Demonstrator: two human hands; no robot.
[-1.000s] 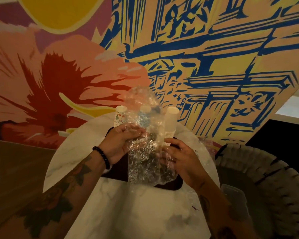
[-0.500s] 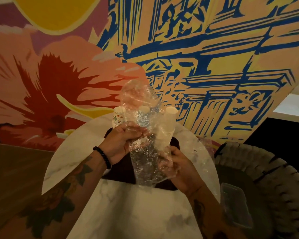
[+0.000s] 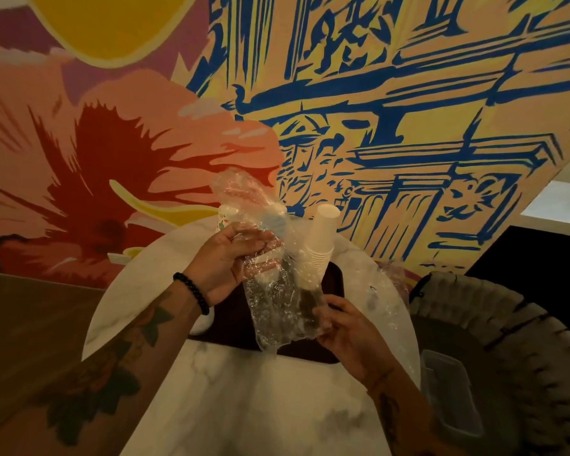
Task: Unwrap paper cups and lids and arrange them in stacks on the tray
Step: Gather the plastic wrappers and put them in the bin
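Gripping the crumpled clear plastic wrap (image 3: 277, 307) near its top, the left hand (image 3: 224, 261) curls its fingers round the film, while the right hand (image 3: 346, 327), at 4 o'clock from it, pinches the wrap's lower edge. The wrap hangs over the dark tray (image 3: 226, 325); a white cup stack (image 3: 321, 235) leans at the tray's 1 o'clock, a patterned cup stack (image 3: 226, 217) at 11 o'clock

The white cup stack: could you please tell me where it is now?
In the head view, the white cup stack stands upside down at the far right of the dark tray, directly right of the clear plastic wrap.
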